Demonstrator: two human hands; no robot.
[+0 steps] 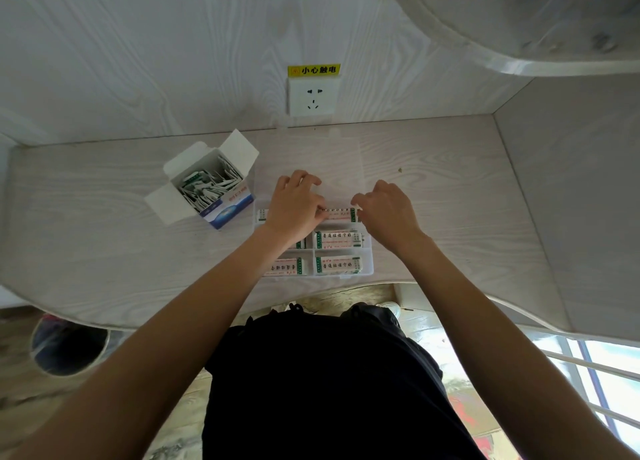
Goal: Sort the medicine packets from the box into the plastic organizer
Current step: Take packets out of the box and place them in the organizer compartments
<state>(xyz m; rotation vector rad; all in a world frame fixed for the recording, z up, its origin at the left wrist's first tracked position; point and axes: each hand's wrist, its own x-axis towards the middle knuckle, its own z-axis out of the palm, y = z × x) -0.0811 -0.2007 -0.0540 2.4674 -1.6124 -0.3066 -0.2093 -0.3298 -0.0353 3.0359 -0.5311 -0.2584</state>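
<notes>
A pale wood-grain table (104, 217) stands against a matching wall. On it, a clear plastic compartmented organizer (367, 269) holds white printed medicine packets (337, 239) in its near cells. Above the far row, both hands pinch one long white packet (341, 213), the left hand (298, 206) at one end, the right hand (388, 213) at the other. Released askew, it might straddle a divider. The open white-and-blue cardboard box (207, 182), just left, remains crowded with packets.
</notes>
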